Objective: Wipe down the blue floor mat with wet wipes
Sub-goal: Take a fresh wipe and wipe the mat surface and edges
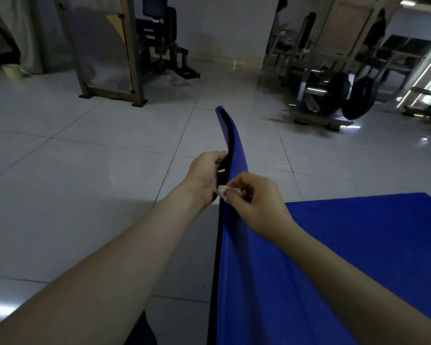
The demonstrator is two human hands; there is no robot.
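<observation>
The blue floor mat (259, 282) stands partly lifted on edge. My left hand (205, 174) grips its black-backed rim; my right hand (258, 204) pinches a wadded wet wipe (225, 192) there.

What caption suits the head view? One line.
Left hand holds the raised edge of the blue floor mat; right hand pinches a crumpled wet wipe against it.

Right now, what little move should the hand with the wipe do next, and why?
Probably slide the right hand, pinching the small crumpled white wipe, along the raised edge of the blue floor mat: the left hand holds that edge up, and the wipe sits against it.
</observation>
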